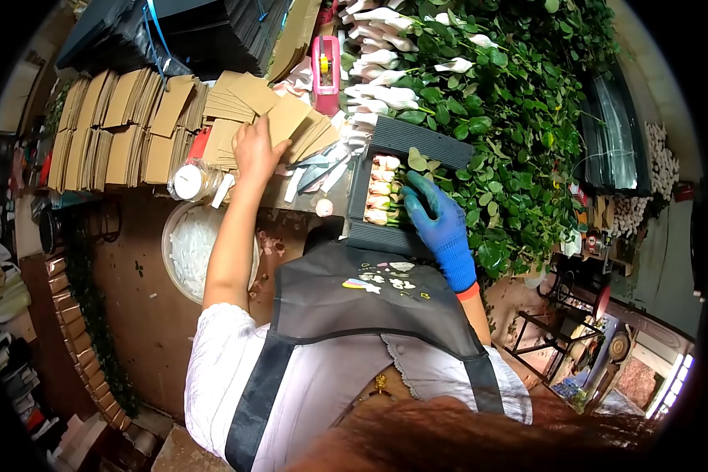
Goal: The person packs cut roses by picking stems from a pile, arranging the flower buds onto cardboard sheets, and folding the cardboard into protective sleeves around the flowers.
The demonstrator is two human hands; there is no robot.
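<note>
A: Where are the cardboard piece (289,118) and the roses (381,189)?

B: Card: above a loose fan of similar pieces on the bench (338,190). Roses: to its right, in a dark ridged holder (421,141).

A: State of each hand?

B: Bare left hand (256,153): fingers over the card's edge, thumb near its lower corner; cannot tell whether they pinch it. Gloved right hand (439,220): thumb and fingers apart, beside the rose heads, over the stem side.

A: Expected handling?

B: Card: probably light, fairly stiff, dry, not slippery; best taken by one edge, lifted singly. Roses: likely light but fragile, petals soft and easily bruised; hold by the stems, below the heads.

A: Appearance?

B: Card: plain tan, flat, straight-edged, roughly rectangular. Roses: pale pink to cream, heads packed closely in a column, all facing left. Holder: dark, finely ribbed, showing above, below and left of them. Green foliage (495,157) spreads farther right.
</note>
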